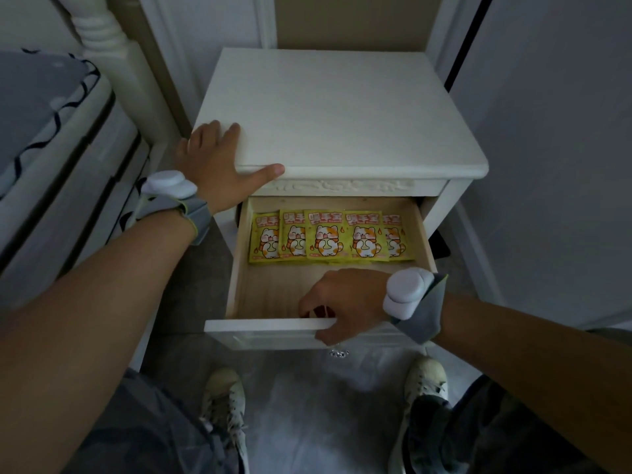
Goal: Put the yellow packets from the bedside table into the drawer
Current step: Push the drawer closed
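Several yellow packets point(328, 236) with a cartoon cat lie in an overlapping row at the back of the open wooden drawer point(270, 292). The white bedside table point(342, 111) has a bare top. My left hand point(219, 165) rests flat on the table's front left corner, fingers spread, thumb along the front edge. My right hand point(342, 304) grips the drawer's white front panel point(266, 326), fingers curled inside the drawer and thumb on the outside.
A bed point(51, 142) with a patterned cover stands close on the left, its white post point(102, 32) beside the table. White wall panels rise on the right. My feet in light shoes point(225, 398) stand on the grey floor below the drawer.
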